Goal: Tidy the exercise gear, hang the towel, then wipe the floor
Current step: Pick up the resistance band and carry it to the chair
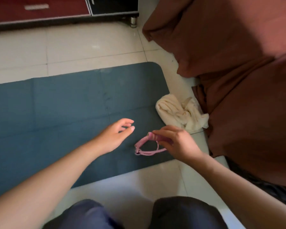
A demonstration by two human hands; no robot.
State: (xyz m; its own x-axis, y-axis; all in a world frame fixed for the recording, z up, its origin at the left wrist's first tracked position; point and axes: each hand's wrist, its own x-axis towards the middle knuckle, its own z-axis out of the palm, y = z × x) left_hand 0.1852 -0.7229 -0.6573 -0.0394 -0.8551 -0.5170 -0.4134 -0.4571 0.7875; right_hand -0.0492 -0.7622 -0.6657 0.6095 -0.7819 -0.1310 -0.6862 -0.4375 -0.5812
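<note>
Fingers of your right hand pinch the pink resistance band, loop hanging down to the blue exercise mat | your left hand hovers above the mat, fingers loosely curled, holding nothing | cream towel lies crumpled on floor tiles beside the mat.

You're looking down from your own head here, one wide-angle lens tilting forward over your knees. Your left hand and right hand are sitting close, mid-frame. The blue mat is stretching away beyond the left hand, brown fabric crowding in beyond the right.
</note>
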